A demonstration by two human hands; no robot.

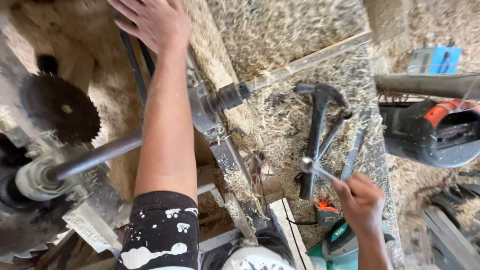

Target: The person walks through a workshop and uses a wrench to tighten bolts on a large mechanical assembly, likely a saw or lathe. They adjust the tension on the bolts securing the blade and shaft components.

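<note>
Small metal wrench [316, 168] pinched in right hand [361, 198], lower right of view; long axis runs up-left from fist, socket end touching black hammer [315, 137] lying upright-lengthwise on sawdust-strewn bench [280, 115]; left hand [152, 21] well apart at top, fingers spread, palm down near machine shaft [220, 100]; right hand far nearer wrench; circular saw blade [59, 107] at far left.

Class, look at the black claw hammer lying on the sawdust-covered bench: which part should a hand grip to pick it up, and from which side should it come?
Grip the hammer by its long black handle, near the lower end, which points toward the person. The head lies at the far end, so the handle end is nearest. Coming from above on the side of the right hand probably suits best, since the handle lies flat; a wrench lies close alongside it.
</note>
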